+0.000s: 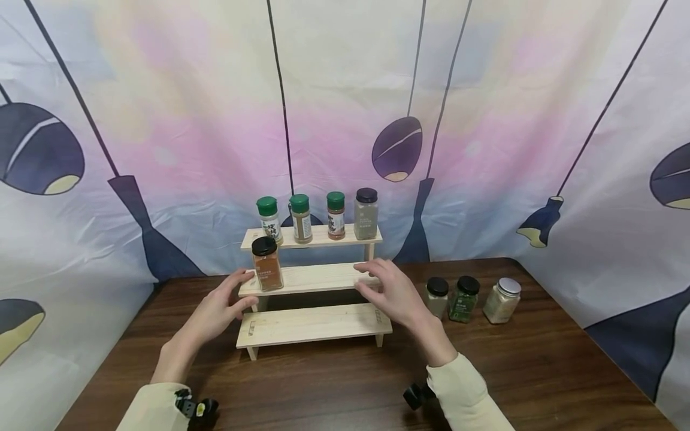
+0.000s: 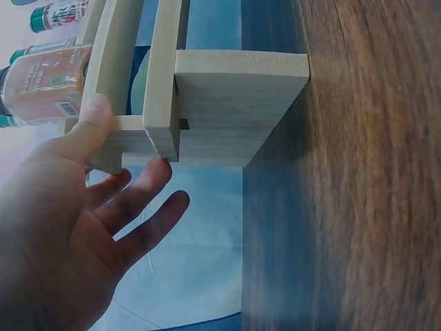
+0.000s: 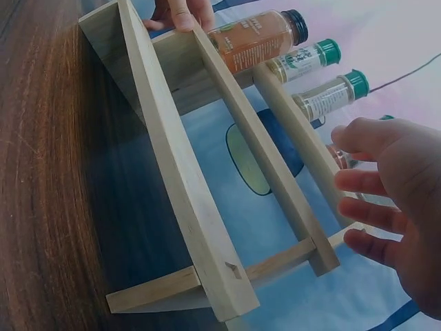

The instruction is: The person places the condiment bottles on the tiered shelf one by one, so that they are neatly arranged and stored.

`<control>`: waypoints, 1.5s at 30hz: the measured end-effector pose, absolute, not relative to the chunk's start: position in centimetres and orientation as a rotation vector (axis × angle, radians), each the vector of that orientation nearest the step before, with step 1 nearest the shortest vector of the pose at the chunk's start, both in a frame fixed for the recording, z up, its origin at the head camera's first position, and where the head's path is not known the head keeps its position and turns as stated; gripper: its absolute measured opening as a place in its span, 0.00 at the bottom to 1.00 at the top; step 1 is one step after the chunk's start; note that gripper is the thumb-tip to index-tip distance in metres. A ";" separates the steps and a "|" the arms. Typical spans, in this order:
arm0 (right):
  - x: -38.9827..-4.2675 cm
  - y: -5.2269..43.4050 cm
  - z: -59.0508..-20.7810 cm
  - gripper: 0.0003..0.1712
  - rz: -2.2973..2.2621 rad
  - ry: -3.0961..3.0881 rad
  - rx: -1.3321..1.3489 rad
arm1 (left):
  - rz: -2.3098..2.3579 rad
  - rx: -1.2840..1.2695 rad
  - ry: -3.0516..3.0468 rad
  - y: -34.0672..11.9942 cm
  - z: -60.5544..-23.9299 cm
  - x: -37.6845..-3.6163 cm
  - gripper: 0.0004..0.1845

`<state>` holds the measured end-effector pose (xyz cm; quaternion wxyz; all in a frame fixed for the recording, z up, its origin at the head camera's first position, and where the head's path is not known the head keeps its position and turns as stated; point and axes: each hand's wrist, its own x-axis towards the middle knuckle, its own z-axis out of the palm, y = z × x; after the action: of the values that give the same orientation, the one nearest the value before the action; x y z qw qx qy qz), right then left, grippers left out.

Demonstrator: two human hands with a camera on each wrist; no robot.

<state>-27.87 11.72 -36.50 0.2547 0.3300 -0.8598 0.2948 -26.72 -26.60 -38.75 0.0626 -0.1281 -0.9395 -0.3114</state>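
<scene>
A three-tier wooden rack [image 1: 315, 323] stands on the dark table. My left hand [image 1: 218, 305] is at the left end of its middle shelf; in the left wrist view the thumb [image 2: 95, 127] lies against that shelf's edge, the other fingers spread at the end. Just beside it, an orange-brown spice jar [image 1: 268, 269] with a black lid stands on the middle shelf. My right hand [image 1: 393, 293] hovers at the right end of that shelf, fingers apart and bent, holding nothing. In the right wrist view, nothing lies between its fingers [image 3: 368, 210].
On the top shelf stand green-capped shakers [image 1: 302, 224] and a grey, black-lidded jar [image 1: 366, 216]. Right of the rack are a pale black-lidded jar [image 1: 436, 299], a green-filled jar [image 1: 464, 302] and a silver-lidded jar [image 1: 502, 304]. A patterned cloth [image 1: 334, 90] hangs behind.
</scene>
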 end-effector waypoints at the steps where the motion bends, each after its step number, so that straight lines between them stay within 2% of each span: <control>1: -27.9 11.7 -36.6 0.18 0.800 -2.335 0.896 | -0.939 -0.386 -2.840 -26.6 -38.7 -26.7 0.41; 12: -28.1 12.3 -37.0 0.18 0.749 -2.326 0.920 | -0.946 -0.385 -2.840 -26.7 -39.0 -26.8 0.37; 20: -28.5 13.5 -36.7 0.18 0.694 -2.361 0.934 | -0.952 -0.393 -2.837 -26.8 -38.9 -26.9 0.40; 45: -29.3 21.9 -35.7 0.24 0.757 -2.653 0.682 | -0.967 -0.390 -2.846 -26.8 -39.0 -26.7 0.42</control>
<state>-29.27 21.92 -35.70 0.1491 0.2371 -0.9231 0.2633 -26.74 -26.77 -38.95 0.0554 -0.1286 -0.9375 -0.3186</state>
